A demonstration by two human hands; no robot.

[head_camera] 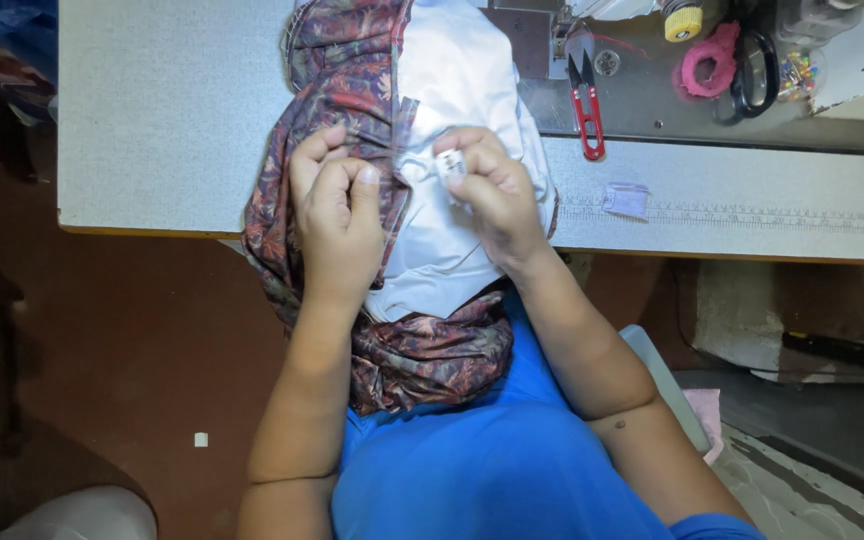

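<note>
Left hand (pixel 337 215) clenched on patterned garment (pixel 342 90), keeping seam taut; right hand (pixel 492 195) pinches small white label (pixel 451 163) against white lining (pixel 452 70) on tabletop (pixel 162 110).

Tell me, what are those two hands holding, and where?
Left hand pinches the patterned garment at its edge; right hand holds a small white tag by its end against the white lining.

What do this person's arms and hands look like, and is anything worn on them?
Both forearms are bare to above the elbow. The left hand and right hand wear no gloves, and no rings or watch show. A bright blue garment covers the body below the arms.
</note>
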